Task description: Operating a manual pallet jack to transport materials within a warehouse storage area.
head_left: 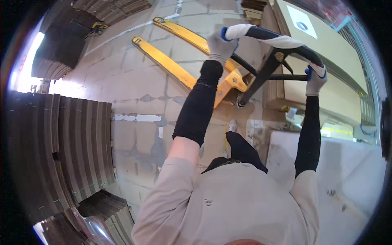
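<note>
A pallet jack with two yellow forks [166, 64] stands on the floor ahead of me, its forks pointing to the far left with nothing on them. Its black handle [265, 34], a loop partly wrapped in white, reaches up toward me. My left hand [221, 45], in a grey glove with blue fingers, is closed round the handle's left end. Gloved the same way, my right hand [316, 81] grips the loop's right end. The jack's dark shaft [261, 75] runs down from the handle to the wheel [241, 100] near my foot.
Brown cardboard stacks [83, 134] stand on the left, with more at the far left. Pale board stacks [326, 49] rise close to the jack's right side. A white surface [343, 179] lies by my right arm. The floor [139, 139] is patched and cracked.
</note>
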Demonstrator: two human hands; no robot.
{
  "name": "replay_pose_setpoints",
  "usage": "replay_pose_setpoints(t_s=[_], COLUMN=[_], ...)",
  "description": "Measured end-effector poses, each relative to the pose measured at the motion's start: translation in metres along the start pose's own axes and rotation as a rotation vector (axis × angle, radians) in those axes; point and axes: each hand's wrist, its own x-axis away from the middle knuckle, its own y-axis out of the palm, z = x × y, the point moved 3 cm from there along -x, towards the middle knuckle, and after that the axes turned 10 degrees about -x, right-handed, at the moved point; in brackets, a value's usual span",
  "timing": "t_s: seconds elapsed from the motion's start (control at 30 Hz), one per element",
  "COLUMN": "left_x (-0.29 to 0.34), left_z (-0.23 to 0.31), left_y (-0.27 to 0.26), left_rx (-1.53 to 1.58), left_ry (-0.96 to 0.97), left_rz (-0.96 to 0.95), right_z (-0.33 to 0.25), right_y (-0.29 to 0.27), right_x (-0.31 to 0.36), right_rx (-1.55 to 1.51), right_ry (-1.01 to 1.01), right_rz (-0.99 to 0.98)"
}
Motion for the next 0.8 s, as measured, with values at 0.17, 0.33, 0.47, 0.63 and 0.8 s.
replay_pose_setpoints(t_s=[0.17,0.33,0.47,0.63,0.8], left_x=[-0.046,-0.099,-0.133,-0.165,-0.228], left_z=[-0.027,-0.053,-0.052,-0.068,-0.101], left_y=[0.056,0.092,0.131,0.158,0.186], left_rx=[-0.043,0.151,0.042,0.027,0.003], left_ry=[0.022,-0.009,0.099,0.108,0.128], left_rz=[0.035,-0.038,0.047,0.068,0.031], right_z=[0.04,0.097,0.124,0.187,0.218], right_y=[0.016,0.047,0.057,0.072,0.119], right_x=[-0.059,-0.135,-0.2,-0.261,-0.303], right_rx=[-0.034,-0.113,-0.148,-0.193,-0.026], right_ry=[-0.039,-0.003,0.058,0.171,0.149], right_rz=[-0.005,0.038,-0.074,-0.101,-0.121])
